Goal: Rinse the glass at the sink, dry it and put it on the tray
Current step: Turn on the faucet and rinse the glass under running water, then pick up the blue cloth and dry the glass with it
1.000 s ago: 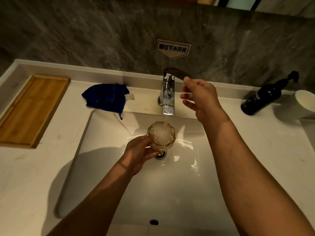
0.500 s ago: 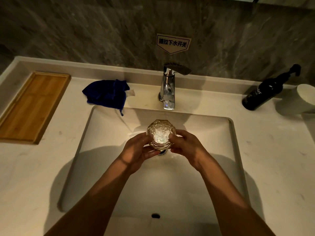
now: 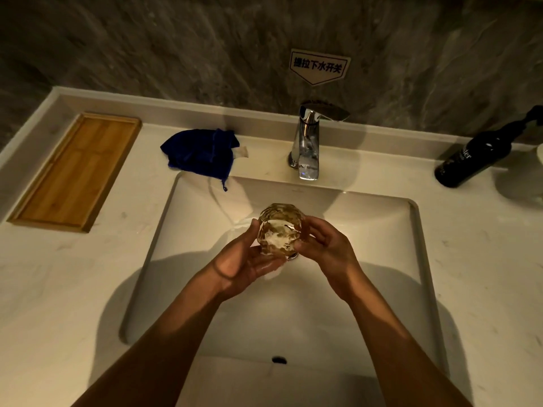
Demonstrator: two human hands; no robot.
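Note:
A faceted clear glass (image 3: 279,230) with water inside is held between both my hands above the drain of the white sink (image 3: 367,218). My left hand (image 3: 246,259) cups it from the left and below, palm up. My right hand (image 3: 326,243) presses on its right side. The glass leans a little toward me. The chrome faucet (image 3: 307,145) stands behind it with no water running. A crumpled blue cloth (image 3: 201,151) lies on the counter left of the faucet. The wooden tray (image 3: 79,171) sits at the far left, bare.
A black pump bottle (image 3: 476,154) lies tilted at the right, with a white cup (image 3: 540,151) at the frame edge beside it. A dark stone wall with a small sign (image 3: 318,67) rises behind the white counter (image 3: 73,274).
My right hand left the faucet handle and came down onto the glass. The water stopped running. Both hands now turn and tilt the glass over the drain.

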